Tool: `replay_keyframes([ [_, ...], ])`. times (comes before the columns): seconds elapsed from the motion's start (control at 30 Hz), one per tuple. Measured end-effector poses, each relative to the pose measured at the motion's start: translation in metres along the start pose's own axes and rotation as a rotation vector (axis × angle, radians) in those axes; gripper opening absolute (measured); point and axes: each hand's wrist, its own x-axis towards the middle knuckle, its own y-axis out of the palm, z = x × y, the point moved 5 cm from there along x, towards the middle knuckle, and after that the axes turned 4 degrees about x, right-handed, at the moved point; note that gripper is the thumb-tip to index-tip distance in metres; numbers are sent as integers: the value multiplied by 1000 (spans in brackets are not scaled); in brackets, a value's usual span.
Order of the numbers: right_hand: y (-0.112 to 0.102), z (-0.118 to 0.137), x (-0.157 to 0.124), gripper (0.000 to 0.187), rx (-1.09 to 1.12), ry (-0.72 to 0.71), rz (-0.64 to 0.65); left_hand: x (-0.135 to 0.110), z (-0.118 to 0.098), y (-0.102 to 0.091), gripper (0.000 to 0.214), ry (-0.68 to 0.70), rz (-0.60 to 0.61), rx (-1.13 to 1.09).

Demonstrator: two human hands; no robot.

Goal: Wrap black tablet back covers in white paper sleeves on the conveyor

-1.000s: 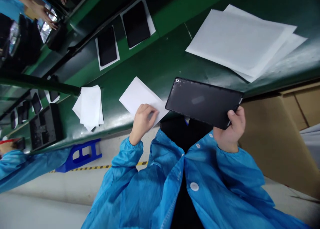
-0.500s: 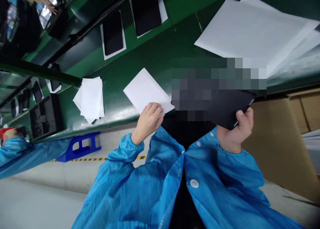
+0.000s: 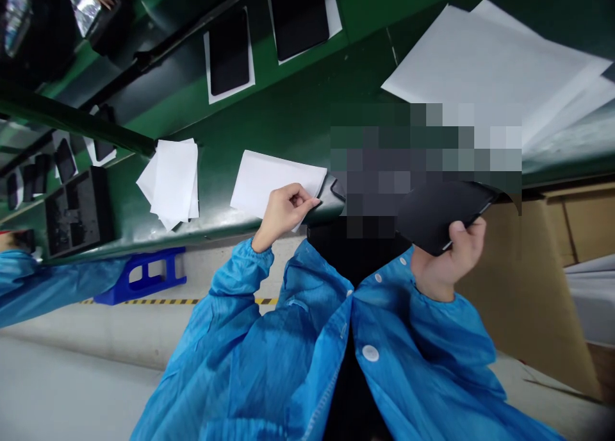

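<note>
My right hand grips the lower right corner of a black tablet, back side up, held over the near edge of the green table. Part of the tablet is blurred out. My left hand is closed in a pinch on the near edge of a small white sheet, which lies on the table just left of the tablet. The sheet's right corner reaches the tablet's left edge. Both blue sleeves of my coat fill the bottom of the view.
A pile of large white sheets lies far right, a smaller pile to the left. Two black tablets on white sheets sit further back. A black foam tray, a blue stool, a cardboard box and a co-worker's sleeve surround me.
My left hand has turned the small sheet from a slanted to a more level position and pinched its edge beside the tablet. The tablet has tilted a little in my right hand.
</note>
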Motion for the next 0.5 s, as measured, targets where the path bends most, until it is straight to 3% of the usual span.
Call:
replay_keyframes([
  [0.3, -3, -9, -13, 29, -83, 29, 50, 5, -8, -5, 25, 39, 143, 50],
  [0.5, -10, -15, -27, 30, -171, -14, 124, 4, -5, -2, 17, 23, 28, 67],
])
